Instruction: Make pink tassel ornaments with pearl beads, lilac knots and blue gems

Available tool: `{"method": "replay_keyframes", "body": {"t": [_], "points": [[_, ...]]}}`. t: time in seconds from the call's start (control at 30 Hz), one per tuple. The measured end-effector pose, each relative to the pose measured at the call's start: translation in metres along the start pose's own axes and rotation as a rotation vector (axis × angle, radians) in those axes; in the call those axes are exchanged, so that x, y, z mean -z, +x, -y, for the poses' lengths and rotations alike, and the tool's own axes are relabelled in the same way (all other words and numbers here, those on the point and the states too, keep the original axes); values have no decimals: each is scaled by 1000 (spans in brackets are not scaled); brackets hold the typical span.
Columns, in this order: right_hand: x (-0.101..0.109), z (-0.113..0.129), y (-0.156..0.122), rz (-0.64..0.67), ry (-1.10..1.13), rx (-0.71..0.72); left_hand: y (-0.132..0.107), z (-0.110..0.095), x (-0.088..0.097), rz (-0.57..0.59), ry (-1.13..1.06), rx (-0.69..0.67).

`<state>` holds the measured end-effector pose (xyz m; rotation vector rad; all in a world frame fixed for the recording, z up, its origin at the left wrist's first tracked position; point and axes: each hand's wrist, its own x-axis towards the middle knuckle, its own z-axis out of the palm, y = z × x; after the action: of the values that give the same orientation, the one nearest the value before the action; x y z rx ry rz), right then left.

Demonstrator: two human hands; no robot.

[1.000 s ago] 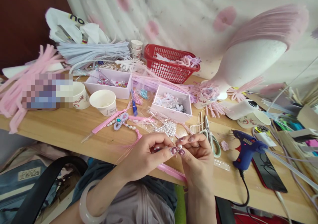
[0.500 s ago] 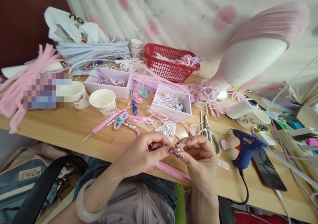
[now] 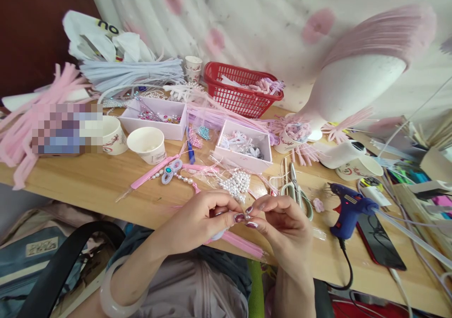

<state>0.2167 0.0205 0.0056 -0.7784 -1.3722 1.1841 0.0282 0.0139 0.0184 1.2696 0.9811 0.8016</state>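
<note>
Near the table's front edge, my left hand (image 3: 201, 224) pinches with thumb and index finger at the tip of what may be a thin strand, too small to make out. Facing it, my right hand (image 3: 287, 235) holds a small pearl bead (image 3: 247, 217) between thumb and index fingertip. Below my left hand a pink tassel (image 3: 243, 245) and a pale blue piece (image 3: 219, 234) show, partly hidden by the fingers. Just beyond lie loose white pearl beads (image 3: 236, 184) on clear plastic. To the left is a beaded ornament (image 3: 172, 171) with a blue-green gem and pink ends.
Scissors (image 3: 298, 191), a pink flower (image 3: 318, 205), a blue glue gun (image 3: 351, 210) and a phone (image 3: 381, 242) lie to the right. Behind are paper cups (image 3: 146, 144), two white boxes (image 3: 243, 160), a red basket (image 3: 240, 99) and a white head form (image 3: 356, 87).
My fingertips have shifted slightly down and left, and the pearl bead shows more plainly between them. My left forearm has moved a little left. The things on the table stay put.
</note>
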Motion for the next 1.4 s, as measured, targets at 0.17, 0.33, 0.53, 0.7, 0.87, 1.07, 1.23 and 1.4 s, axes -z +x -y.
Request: {"method": "replay_keyframes", "body": {"t": [0.17,0.33,0.53,0.7,0.87,1.07,1.23,1.4], "points": [[1,-5,0,22,-10,31,-1,-1,0,16,-26,14],[2,-7,0,31,-19,48,0,2,0,19,-33,24],[2,-9,-1,35,-47,49,0,5,-2,-1,-7,-19],[3,-13,-1,11,-142,75,2,7,-8,-64,2,-4],[4,-13,-2,-27,-188,87,7,7,-12,-57,-126,33],[5,-13,-2,-67,-162,113,10,6,-14,-44,-216,51],[4,-12,-2,-81,-128,122,8,5,-15,-70,-73,26],[5,-10,-4,-41,-123,105,5,2,-16,-89,66,-2]]}}
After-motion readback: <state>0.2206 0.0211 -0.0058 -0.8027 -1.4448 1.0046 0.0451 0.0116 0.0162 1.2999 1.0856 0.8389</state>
